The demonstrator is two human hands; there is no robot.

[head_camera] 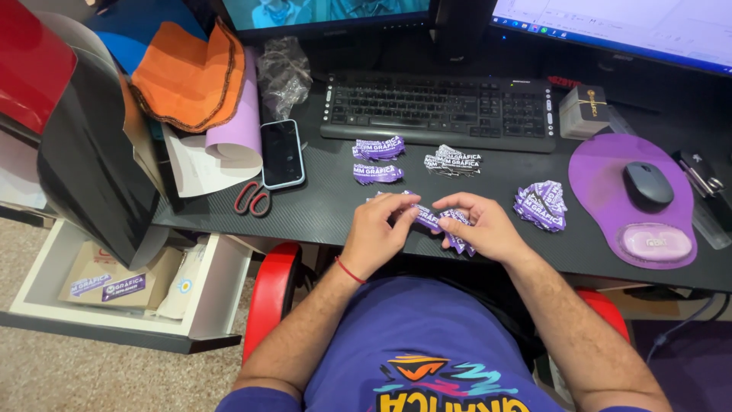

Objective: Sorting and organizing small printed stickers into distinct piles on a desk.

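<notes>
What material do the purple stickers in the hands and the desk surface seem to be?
Purple stickers: probably glossy vinyl or coated paper, thin die-cut pieces that fan and overlap. Desk surface: black carbon-fibre-look weave, likely a laminate or wrap; a fine woven pattern shows.

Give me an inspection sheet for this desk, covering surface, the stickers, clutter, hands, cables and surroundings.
Surface: dark desk with a woven pattern.
Job's things: purple stickers between both hands; loose piles near the keyboard and another pile beside the mouse pad.
Clutter: phone, red scissors, orange cloth, crumpled plastic, small box.
Hands: left hand and right hand both pinch stickers at the desk edge.
Cables: one grey cable hangs below the desk at right.
Surroundings: two monitors, open drawer with boxes, red chair.
</notes>
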